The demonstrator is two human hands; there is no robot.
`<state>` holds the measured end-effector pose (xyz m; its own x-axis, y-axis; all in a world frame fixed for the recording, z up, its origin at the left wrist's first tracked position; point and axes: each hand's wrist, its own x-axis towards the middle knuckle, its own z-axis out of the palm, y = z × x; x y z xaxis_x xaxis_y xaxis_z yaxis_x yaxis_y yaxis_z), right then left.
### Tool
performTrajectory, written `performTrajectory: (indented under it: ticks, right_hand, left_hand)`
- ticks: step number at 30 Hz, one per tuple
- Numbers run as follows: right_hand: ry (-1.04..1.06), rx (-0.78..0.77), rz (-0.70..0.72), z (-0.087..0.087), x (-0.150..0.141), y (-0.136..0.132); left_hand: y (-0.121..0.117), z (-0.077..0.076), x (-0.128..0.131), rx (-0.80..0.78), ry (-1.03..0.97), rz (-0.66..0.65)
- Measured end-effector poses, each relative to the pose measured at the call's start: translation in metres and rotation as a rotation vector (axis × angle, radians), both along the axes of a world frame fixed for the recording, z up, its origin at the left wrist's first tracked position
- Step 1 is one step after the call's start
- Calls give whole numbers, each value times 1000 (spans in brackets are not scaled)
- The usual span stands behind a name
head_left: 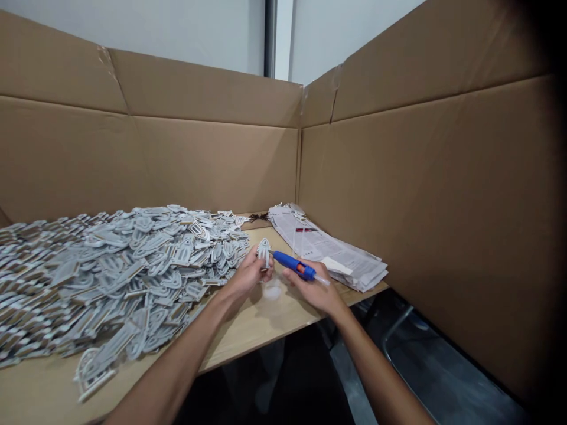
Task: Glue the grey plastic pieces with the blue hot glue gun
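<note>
My left hand is closed, its fingers gripping a small grey arch-shaped cutout with a pointed top and slots. In my right hand is a blue glue gun with an orange part, and a pale, see-through stick shows at its rear end. The dark nozzle points left and is close to the cutout's face; whether they touch I cannot tell. To the left of my hands spreads a large heap of similar grey cutouts.
Stacked paper sheets lie at the right, with a red pen on top. Tall cardboard walls enclose the back and right of the wooden table. A dark tangle lies near the back corner.
</note>
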<state>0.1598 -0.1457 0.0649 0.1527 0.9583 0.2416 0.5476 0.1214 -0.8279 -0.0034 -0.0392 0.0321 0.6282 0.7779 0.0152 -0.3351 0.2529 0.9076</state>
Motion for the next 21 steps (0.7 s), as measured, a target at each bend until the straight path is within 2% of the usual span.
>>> performTrajectory:
  ticks: [4,8,21]
  right_hand:
    - [-3,-3,2,0,0,1]
    - [-1,11,11,-1,0,2]
    - [-12,8,26,2,-2,2]
  left_hand:
    - [-1,-5,1,43,-13,-76]
    - [-2,-7,0,51,-8,-89]
    - [-9,12,-3,92,83,-80]
